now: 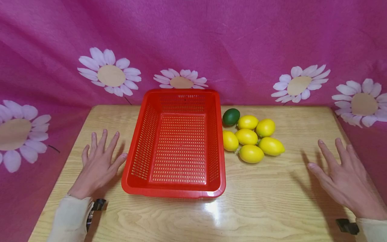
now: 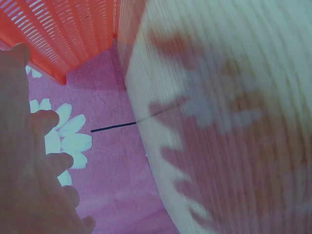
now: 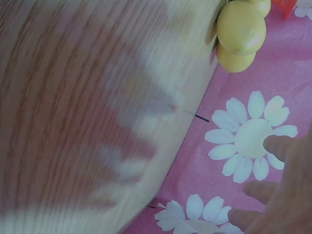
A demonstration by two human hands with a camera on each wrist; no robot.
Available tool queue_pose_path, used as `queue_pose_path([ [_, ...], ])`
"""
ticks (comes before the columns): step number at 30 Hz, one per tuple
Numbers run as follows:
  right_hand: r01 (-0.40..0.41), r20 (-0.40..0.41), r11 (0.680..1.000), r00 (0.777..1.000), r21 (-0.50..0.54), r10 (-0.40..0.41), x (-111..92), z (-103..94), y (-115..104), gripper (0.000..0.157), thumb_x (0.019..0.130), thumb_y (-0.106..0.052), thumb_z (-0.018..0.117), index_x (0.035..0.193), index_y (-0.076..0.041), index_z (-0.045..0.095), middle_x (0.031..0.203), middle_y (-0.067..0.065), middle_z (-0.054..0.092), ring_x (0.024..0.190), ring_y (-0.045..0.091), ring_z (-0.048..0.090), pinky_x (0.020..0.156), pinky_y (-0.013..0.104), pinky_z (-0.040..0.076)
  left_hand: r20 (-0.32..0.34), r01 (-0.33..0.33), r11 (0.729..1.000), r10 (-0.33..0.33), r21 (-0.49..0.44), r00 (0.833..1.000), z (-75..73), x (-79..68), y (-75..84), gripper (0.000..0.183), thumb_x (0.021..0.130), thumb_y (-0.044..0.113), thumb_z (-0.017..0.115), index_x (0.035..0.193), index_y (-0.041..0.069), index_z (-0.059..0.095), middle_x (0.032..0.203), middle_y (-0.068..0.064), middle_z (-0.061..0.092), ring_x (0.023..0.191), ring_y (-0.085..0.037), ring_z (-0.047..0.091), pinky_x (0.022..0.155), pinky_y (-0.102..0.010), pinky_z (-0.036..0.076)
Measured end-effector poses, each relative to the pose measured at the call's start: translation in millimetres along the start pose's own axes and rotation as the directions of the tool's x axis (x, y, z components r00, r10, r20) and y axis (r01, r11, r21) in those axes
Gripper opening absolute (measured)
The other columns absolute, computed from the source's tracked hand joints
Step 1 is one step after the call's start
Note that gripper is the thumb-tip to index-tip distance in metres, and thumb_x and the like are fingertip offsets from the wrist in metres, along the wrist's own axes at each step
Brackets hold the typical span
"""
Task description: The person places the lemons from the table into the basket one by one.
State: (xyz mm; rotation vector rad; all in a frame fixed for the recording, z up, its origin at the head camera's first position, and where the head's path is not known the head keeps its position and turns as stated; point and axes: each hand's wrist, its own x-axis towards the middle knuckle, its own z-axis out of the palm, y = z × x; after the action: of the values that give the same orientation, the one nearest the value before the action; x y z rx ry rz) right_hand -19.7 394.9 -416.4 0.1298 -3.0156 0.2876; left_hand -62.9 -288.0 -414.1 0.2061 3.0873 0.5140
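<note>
A red plastic basket (image 1: 173, 193) with slotted walls and floor stands on the table; nothing lies in it. Against its right side is a cluster of several yellow lemons (image 1: 251, 154), with one dark green fruit (image 1: 231, 117), perhaps a lime or an avocado, at the back. My left hand (image 1: 98, 164) hovers with spread fingers just left of the basket, its thumb close to the rim. Far to the right of the lemons, my right hand (image 1: 347, 178) is held with fingers spread and holds nothing. In the right wrist view some lemons (image 3: 241, 27) show near the top edge.
The wooden table (image 1: 260, 208) carries everything and ends at a pink cloth (image 1: 229, 43) printed with white daisies, which hangs behind and at both sides. Each wrist wears a dark strap-mounted device (image 1: 347, 226).
</note>
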Motion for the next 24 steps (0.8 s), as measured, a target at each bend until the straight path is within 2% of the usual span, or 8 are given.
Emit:
queue_pose_path([
  [2,-0.002,0.003,1.0,1.0,0.001,0.002,0.3,0.6,0.4,0.074,0.107,-0.05,0.043,0.165,-0.011,0.021,0.166,0.04,0.006,0.158,0.056,-0.003,0.129,0.061,-0.007,0.002,0.001,1.0,-0.001,0.0,1.0,0.3,0.1,-0.3,0.079,0.104,0.057,0.045,0.167,0.022,0.012,0.174,-0.024,-0.002,0.159,-0.052,-0.015,0.113,-0.08,0.002],
  [8,0.026,-0.028,1.0,0.999,0.009,-0.026,1.6,1.4,1.7,0.072,0.107,-0.047,0.045,0.163,-0.008,0.025,0.165,0.042,0.01,0.152,0.065,0.005,0.128,0.064,-0.002,0.008,0.0,1.0,0.0,0.001,1.0,0.7,1.1,-1.2,0.08,0.103,0.058,0.045,0.167,0.023,0.012,0.174,-0.024,-0.003,0.159,-0.051,-0.017,0.114,-0.08,0.001],
  [13,0.011,-0.024,1.0,1.0,0.029,-0.01,0.4,3.7,0.8,0.072,0.107,-0.047,0.045,0.164,-0.01,0.023,0.165,0.041,0.008,0.153,0.064,0.004,0.127,0.068,-0.001,0.007,0.002,1.0,-0.002,-0.013,1.0,0.2,1.8,-0.8,0.08,0.104,0.056,0.044,0.167,0.021,0.011,0.174,-0.024,-0.004,0.158,-0.052,-0.018,0.115,-0.08,-0.001],
  [15,0.003,-0.027,0.999,1.0,0.05,-0.002,-1.1,4.1,-0.1,0.072,0.106,-0.046,0.046,0.164,-0.011,0.023,0.166,0.041,0.007,0.153,0.064,0.004,0.124,0.073,0.001,0.005,0.004,0.999,-0.004,-0.038,1.0,-0.7,2.2,-0.9,0.079,0.105,0.055,0.043,0.167,0.02,0.01,0.174,-0.024,-0.005,0.158,-0.051,-0.02,0.116,-0.079,-0.004],
  [20,-0.045,0.001,0.99,0.999,0.136,0.046,-3.4,4.0,-3.3,0.074,0.105,-0.042,0.051,0.166,-0.015,0.019,0.17,0.034,0.0,0.153,0.065,0.0,0.112,0.086,0.002,-0.047,0.009,0.994,-0.014,-0.107,0.999,-4.4,5.2,-0.8,0.075,0.107,0.051,0.04,0.167,0.017,0.01,0.174,-0.023,-0.001,0.159,-0.048,-0.019,0.118,-0.076,-0.004],
  [24,-0.074,0.028,0.983,0.997,0.171,0.07,-3.5,3.5,-6.0,0.075,0.104,-0.04,0.053,0.166,-0.018,0.017,0.172,0.029,-0.002,0.155,0.062,-0.003,0.109,0.088,0.001,-0.088,-0.004,0.991,-0.008,-0.135,0.996,-5.2,12.3,1.8,0.072,0.108,0.05,0.04,0.167,0.015,0.015,0.174,-0.024,0.005,0.16,-0.047,-0.015,0.118,-0.074,0.0],
])
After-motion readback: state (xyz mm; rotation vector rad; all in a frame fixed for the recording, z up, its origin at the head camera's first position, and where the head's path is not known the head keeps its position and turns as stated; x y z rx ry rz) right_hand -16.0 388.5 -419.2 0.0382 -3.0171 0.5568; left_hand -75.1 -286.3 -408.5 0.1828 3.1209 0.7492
